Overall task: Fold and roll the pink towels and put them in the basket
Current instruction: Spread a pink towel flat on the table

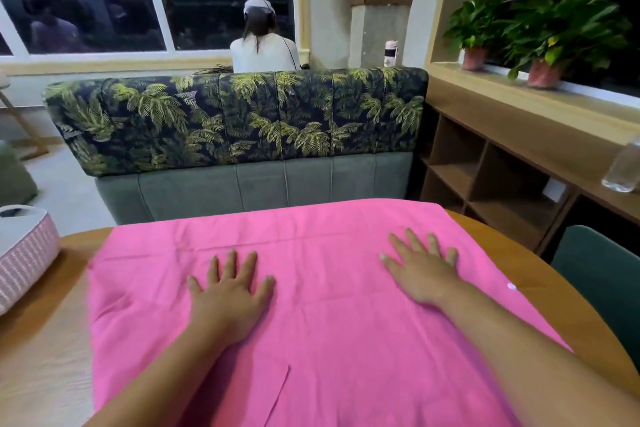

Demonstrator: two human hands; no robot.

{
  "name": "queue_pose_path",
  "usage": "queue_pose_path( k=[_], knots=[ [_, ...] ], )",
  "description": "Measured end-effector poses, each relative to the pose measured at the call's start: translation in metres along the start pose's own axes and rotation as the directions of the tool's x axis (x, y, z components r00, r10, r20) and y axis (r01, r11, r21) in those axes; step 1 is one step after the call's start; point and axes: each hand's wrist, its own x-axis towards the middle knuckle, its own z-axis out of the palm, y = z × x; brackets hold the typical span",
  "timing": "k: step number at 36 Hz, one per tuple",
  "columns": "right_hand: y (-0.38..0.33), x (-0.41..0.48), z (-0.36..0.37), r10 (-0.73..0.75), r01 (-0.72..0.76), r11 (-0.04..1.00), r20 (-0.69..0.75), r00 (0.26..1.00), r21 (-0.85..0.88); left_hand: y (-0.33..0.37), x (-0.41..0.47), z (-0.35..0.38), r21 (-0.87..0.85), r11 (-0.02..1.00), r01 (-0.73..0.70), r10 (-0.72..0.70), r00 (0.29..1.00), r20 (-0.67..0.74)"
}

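Observation:
A pink towel (311, 340) lies spread flat over most of the wooden table (52, 357), its far edge hanging over the table's far side. My left hand (228, 295) rests flat on the towel left of centre, fingers straight and spread. My right hand (422, 270) lies flat on the towel to the right, fingers spread too. A pink and white woven basket (24, 253) stands at the table's left edge, partly cut off by the frame.
Behind the table is a sofa (242, 121) with a leaf-print back; a person sits beyond it facing away. Wooden shelves (502, 177) with a clear bottle (623, 166) and potted plants line the right. A green chair (602, 281) stands at the right.

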Motion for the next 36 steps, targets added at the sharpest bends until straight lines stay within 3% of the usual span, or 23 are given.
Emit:
queue_pose_path(
  k=[6,13,19,24,30,36],
  knots=[
    [-0.02,0.008,0.004,0.009,-0.011,0.999,-0.034,0.999,-0.04,0.0,0.003,0.003,-0.009,1.0,-0.008,0.007,0.999,-0.034],
    [-0.084,-0.042,0.019,-0.198,0.197,0.98,-0.053,0.979,-0.029,0.0,-0.005,-0.005,-0.062,0.998,-0.02,0.018,0.999,-0.047],
    [-0.103,-0.102,0.046,-0.284,0.283,0.958,-0.025,0.958,-0.042,-0.013,-0.033,-0.018,-0.133,0.977,-0.165,0.135,0.969,-0.208],
    [-0.094,-0.136,0.057,-0.291,0.289,0.957,-0.044,0.956,-0.036,-0.034,-0.075,-0.037,-0.109,0.942,-0.318,0.317,0.948,-0.031],
    [-0.092,-0.152,0.06,-0.297,0.294,0.955,-0.077,0.952,-0.04,-0.058,-0.115,-0.074,-0.075,0.97,-0.23,0.241,0.937,0.252],
    [-0.094,-0.159,0.06,-0.294,0.289,0.955,-0.089,0.952,-0.065,-0.104,-0.152,-0.103,0.026,0.968,-0.249,0.237,0.945,0.225]
  ],
)
